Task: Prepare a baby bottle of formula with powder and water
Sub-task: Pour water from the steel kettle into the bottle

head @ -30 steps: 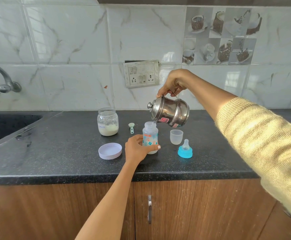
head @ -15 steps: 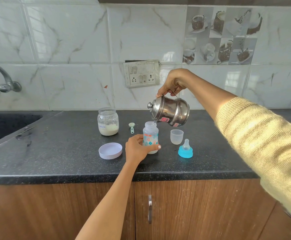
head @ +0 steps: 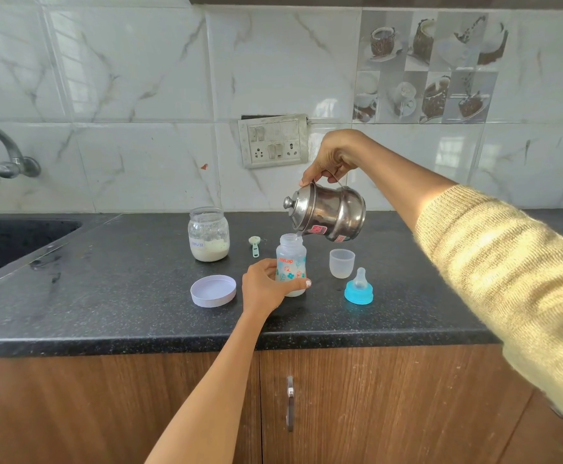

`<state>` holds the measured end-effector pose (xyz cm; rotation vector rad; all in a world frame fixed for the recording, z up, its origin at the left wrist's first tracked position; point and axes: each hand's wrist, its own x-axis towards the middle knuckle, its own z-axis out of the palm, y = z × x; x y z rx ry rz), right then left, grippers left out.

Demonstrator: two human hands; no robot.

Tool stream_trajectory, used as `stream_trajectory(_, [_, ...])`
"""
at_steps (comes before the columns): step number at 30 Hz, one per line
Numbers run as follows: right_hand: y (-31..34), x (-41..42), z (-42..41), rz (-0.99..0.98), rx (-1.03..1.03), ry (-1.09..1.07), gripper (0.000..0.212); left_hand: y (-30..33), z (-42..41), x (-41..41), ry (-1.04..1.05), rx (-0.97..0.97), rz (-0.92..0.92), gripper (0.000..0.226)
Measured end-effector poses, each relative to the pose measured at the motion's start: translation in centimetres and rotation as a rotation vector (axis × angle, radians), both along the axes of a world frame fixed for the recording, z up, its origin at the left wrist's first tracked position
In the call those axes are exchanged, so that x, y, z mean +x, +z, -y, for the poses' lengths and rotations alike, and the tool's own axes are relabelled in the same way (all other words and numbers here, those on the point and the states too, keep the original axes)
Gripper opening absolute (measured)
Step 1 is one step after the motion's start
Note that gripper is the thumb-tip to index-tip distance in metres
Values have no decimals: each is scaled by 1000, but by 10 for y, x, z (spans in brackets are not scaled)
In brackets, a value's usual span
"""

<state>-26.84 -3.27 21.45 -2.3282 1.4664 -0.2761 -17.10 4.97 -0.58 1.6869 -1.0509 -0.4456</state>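
Observation:
A small clear baby bottle (head: 291,259) with printed flowers stands open on the black counter (head: 123,296). My left hand (head: 263,285) grips its lower half. Above it, my right hand (head: 335,159) holds a steel lidded pot (head: 330,214) by its wire handle, tilted left, and a thin stream of water runs from its rim into the bottle mouth. A glass jar of powder (head: 209,234) stands open to the left, its white lid (head: 213,291) lying in front. A small green scoop (head: 255,246) lies behind the bottle.
A clear bottle cap (head: 341,263) and a blue teat ring (head: 358,288) stand right of the bottle. A dark sink (head: 9,242) and tap (head: 5,155) are at the far left. A socket panel (head: 273,140) sits on the tiled wall. Wooden cabinet doors are below the counter.
Almost nothing moves; the pot stays tilted over the bottle and both hands keep their hold.

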Motion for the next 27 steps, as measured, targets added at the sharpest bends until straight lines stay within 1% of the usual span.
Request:
stream_trajectory(9, [2,1,-2,1,10,-7,52,0,0,0,-1,2,-8,70])
stream_trajectory(27, [5,1,-2,-27,-7,-11,49,2,-3,-1,-10,-7,4,71])
